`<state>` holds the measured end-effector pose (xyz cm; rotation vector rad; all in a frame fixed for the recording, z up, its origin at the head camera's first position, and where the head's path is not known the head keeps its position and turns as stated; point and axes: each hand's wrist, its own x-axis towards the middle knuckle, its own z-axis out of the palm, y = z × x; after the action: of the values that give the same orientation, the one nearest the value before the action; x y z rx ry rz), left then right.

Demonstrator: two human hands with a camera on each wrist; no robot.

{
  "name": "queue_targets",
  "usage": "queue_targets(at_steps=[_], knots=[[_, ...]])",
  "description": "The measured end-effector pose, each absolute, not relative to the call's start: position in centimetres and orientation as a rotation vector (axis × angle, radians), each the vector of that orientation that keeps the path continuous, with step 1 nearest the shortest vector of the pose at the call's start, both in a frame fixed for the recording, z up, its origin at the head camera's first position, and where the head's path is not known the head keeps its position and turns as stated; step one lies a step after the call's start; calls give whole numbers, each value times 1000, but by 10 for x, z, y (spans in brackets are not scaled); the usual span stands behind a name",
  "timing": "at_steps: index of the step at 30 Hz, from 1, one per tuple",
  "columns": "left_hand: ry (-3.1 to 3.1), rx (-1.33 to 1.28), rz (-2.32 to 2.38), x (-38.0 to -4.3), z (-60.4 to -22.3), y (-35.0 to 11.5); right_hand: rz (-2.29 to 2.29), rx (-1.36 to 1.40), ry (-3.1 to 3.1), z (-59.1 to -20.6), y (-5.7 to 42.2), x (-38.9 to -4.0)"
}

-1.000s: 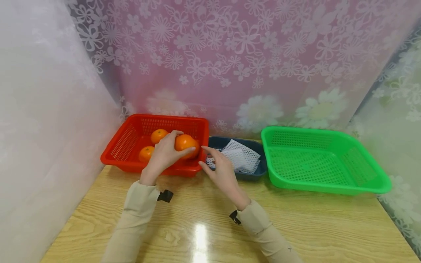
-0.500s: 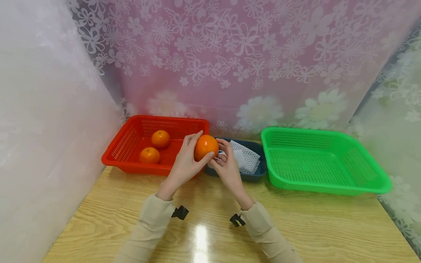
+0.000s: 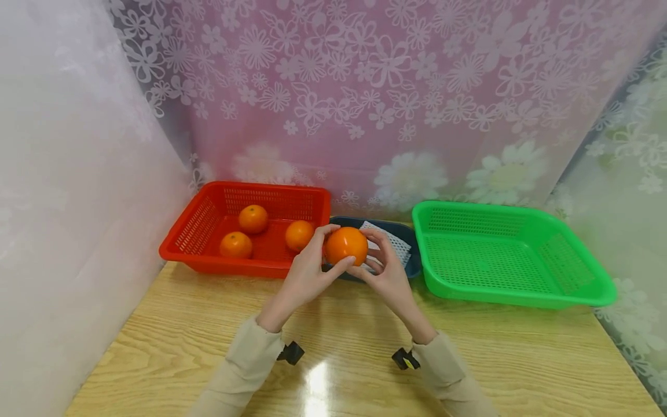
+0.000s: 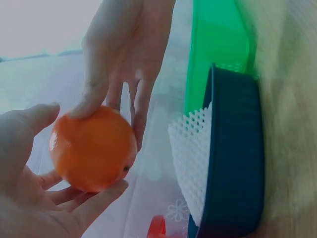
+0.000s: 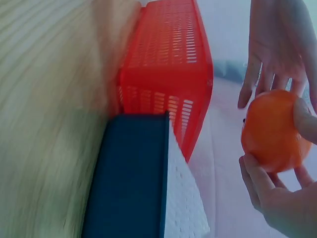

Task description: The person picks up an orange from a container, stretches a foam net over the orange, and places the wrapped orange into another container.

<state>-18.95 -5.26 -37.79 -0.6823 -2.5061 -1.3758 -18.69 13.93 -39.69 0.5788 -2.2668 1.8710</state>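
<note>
In the head view both hands hold a glossy orange (image 3: 346, 245) above the dark blue tray (image 3: 414, 267). My left hand (image 3: 308, 267) cups its left side, fingers behind it. My right hand (image 3: 387, 275) grips it from the right. In the right wrist view the right thumb (image 5: 306, 121) presses on the near face of the fruit. The left wrist view shows the left thumb (image 4: 42, 116) at the fruit's edge; whether it touches is hard to tell. White foam nets (image 3: 401, 249) lie in the tray, partly hidden by the hands.
To the left stands a red basket (image 3: 177, 246) with three more oranges, one of them the orange (image 3: 299, 236) by its right wall. A green basket (image 3: 521, 299) stands to the right of the tray. All are on a wooden table (image 3: 172, 336) before a floral curtain (image 3: 375, 104).
My left hand has lifted the orange out of the red basket and carried it right, over the tray. The right hand has come round its other side, and both have shifted slightly right.
</note>
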Motion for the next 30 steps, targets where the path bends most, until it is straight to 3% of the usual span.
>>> queue_targets(at_steps=[15,30], knots=[[-2753,-1055,-1241,-177,-406,-49,1666,953,-2420,-427,187,-161],[-2909,-1071,-1106,-175,-441,-38,1497,1031,-2659,-452,195,-156]])
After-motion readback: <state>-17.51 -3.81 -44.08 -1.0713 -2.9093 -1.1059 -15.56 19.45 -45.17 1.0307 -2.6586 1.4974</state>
